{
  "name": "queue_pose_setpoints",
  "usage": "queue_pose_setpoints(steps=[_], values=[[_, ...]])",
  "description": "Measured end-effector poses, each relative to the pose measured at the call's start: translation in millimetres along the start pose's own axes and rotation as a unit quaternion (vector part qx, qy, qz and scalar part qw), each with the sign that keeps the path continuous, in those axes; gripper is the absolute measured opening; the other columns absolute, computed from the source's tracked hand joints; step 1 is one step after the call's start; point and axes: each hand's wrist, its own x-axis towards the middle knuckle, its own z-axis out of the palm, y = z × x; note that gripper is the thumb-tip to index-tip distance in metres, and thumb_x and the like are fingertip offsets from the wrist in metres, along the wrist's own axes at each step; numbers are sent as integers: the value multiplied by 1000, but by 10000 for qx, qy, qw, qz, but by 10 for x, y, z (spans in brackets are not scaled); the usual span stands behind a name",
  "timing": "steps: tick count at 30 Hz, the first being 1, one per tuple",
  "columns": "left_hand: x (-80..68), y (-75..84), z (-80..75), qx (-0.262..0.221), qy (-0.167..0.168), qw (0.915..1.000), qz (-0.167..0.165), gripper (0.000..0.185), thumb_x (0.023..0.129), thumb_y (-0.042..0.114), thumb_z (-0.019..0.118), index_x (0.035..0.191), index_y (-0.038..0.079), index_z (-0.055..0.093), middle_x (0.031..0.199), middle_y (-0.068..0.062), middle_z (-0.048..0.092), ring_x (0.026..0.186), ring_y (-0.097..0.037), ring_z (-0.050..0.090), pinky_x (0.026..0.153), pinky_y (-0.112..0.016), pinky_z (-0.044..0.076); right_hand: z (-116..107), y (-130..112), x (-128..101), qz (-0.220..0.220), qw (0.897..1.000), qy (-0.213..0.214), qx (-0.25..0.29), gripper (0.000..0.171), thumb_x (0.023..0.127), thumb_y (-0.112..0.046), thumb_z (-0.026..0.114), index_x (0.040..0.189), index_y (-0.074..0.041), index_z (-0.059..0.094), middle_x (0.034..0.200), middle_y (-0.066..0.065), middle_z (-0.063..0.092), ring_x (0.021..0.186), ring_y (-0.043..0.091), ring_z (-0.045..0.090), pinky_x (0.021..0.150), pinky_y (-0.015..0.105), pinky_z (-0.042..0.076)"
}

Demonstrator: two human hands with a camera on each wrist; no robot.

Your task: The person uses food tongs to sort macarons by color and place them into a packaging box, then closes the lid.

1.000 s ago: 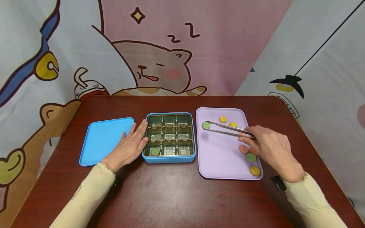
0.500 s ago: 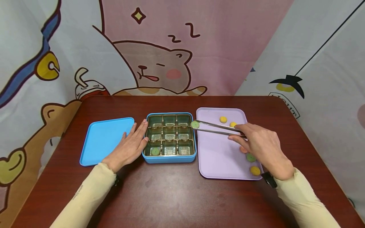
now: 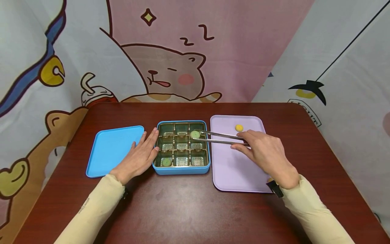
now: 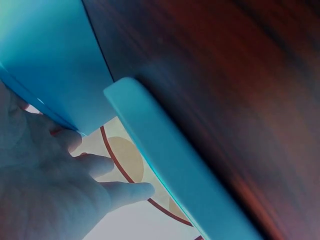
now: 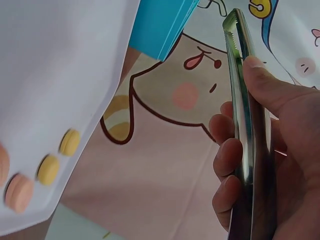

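Observation:
My right hand (image 3: 265, 154) grips metal tongs (image 3: 217, 137), which pinch a green round sweet (image 3: 195, 134) over the right column of the blue box (image 3: 181, 169), near its back right cells. The box has a gold tray of nine cells; another green sweet (image 3: 166, 162) lies in the front left cell. My left hand (image 3: 138, 156) rests flat on the table, fingers straight against the box's left wall. In the right wrist view the thumb and fingers (image 5: 235, 165) curl round the tongs (image 5: 245, 125). In the left wrist view the fingers (image 4: 115, 192) lie beside the blue box wall (image 4: 165, 165).
A lilac tray (image 3: 231, 169) sits right of the box with a yellow sweet (image 3: 239, 127) at its back; the right wrist view shows several more yellow and orange sweets (image 5: 49, 169). The blue lid (image 3: 111, 149) lies flat left of the box. A cartoon curtain hangs behind.
The right hand has carried the tongs with the green sweet leftward, from the lilac tray across the box's right wall to over its cells. The left hand has stayed put.

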Motion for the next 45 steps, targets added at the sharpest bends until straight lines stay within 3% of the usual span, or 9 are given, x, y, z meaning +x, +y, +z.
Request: queue_pose_setpoints(steps=[7,16,31,45], values=[[4,5,6,-1,-11,10000,-13,65,114,37,33,168,13,5,174,-2,1,158,-41,0,115,-77,9,83,-114,99,-136,9999,21,87,37,86,-48,81,103,-16,76,78,-10,66,64,13,59,43,35,43],[16,9,10,89,36,10000,-1,64,114,35,32,168,13,6,174,-5,4,158,-41,3,114,-78,11,170,-257,217,-268,9995,-134,92,33,89,-52,77,98,-21,72,72,-10,58,62,12,53,49,38,44],[8,13,6,85,40,9999,-46,63,114,35,32,168,13,7,174,-3,3,158,-41,3,115,-77,11,347,-457,415,-510,9985,-209,-49,39,90,-51,76,106,-16,76,85,-5,71,74,19,70,48,40,49],[7,8,12,120,20,9999,-51,63,114,35,30,168,14,5,174,-2,2,158,-41,3,114,-77,11,441,-568,551,-743,9968,-137,-273,34,89,-46,80,99,-14,76,80,-2,70,68,23,68,47,41,48]])
